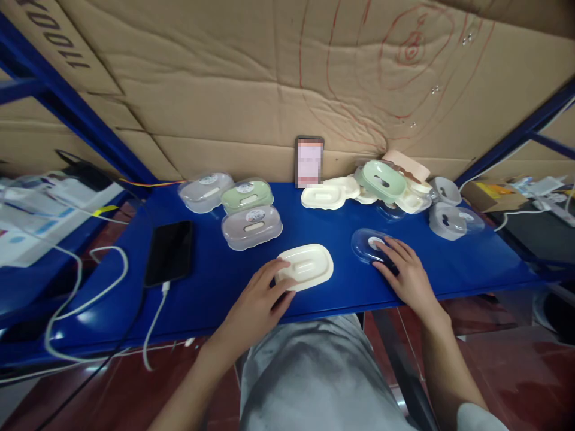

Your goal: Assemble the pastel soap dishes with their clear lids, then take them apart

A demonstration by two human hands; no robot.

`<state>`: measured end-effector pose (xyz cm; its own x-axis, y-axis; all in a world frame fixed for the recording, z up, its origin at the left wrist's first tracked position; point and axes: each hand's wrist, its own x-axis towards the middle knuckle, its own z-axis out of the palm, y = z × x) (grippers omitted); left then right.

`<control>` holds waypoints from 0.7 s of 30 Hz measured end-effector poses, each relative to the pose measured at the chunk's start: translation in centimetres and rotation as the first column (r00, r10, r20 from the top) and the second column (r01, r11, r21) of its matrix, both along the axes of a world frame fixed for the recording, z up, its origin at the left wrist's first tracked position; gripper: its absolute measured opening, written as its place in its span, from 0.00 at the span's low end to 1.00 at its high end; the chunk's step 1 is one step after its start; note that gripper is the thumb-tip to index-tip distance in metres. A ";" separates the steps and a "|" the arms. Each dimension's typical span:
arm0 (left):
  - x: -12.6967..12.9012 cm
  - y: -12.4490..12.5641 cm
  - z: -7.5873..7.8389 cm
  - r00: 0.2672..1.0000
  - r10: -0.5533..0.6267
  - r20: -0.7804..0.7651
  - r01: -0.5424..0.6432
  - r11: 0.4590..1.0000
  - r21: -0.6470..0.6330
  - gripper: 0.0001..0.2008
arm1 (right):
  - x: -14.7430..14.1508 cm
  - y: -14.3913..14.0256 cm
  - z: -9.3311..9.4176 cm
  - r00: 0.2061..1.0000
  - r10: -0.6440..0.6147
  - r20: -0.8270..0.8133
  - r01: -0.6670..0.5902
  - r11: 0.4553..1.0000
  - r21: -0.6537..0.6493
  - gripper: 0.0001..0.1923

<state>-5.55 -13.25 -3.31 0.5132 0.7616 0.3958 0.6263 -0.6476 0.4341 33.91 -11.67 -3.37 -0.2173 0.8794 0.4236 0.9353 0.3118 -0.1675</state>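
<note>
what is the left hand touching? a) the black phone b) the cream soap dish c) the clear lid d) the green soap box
b: the left hand rests its fingers on the cream soap dish at the front of the blue table, while the right hand covers the clear lid.

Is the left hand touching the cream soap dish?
Touching. The head view shows the left hand with its fingers resting on the near-left edge of the cream soap dish.
</note>
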 end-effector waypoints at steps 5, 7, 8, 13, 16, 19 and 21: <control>0.0 -0.1 -0.1 1.000 -0.005 0.029 0.006 1.000 -0.016 0.07 | -2.9 1.2 0.8 0.995 0.089 0.051 -0.086 0.995 -0.047 0.26; 0.0 -0.1 0.0 1.000 -0.002 0.031 0.003 1.000 -0.014 0.07 | -3.2 1.9 1.8 0.989 0.103 0.102 -0.096 0.993 -0.067 0.25; 0.0 -0.1 0.0 0.999 -0.002 0.035 0.002 1.000 -0.010 0.07 | -3.3 2.4 2.4 0.985 0.110 0.132 -0.101 0.992 -0.074 0.24; 0.1 -0.1 0.1 0.998 0.004 0.056 -0.004 1.000 0.013 0.06 | -4.9 7.5 5.6 0.966 0.146 0.214 -0.154 0.988 0.018 0.21; 0.1 -0.1 0.0 0.999 0.004 0.046 -0.004 1.000 0.011 0.05 | -6.9 11.9 5.9 0.937 0.194 0.291 -0.214 0.976 0.039 0.22; 0.1 -0.1 -0.2 0.999 0.016 0.039 -0.016 1.000 0.015 0.03 | -8.4 15.2 5.3 0.906 0.245 0.346 -0.251 0.968 -0.028 0.19; 0.0 0.0 -0.3 0.998 0.033 0.046 -0.035 0.999 0.035 0.02 | -8.7 16.3 4.9 0.900 0.260 0.349 -0.259 0.964 -0.049 0.17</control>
<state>-5.52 -13.29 -3.61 0.4680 0.7634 0.4451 0.6284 -0.6416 0.4398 25.24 4.62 1.57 -0.5719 0.7721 0.2770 0.8196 0.5517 0.1543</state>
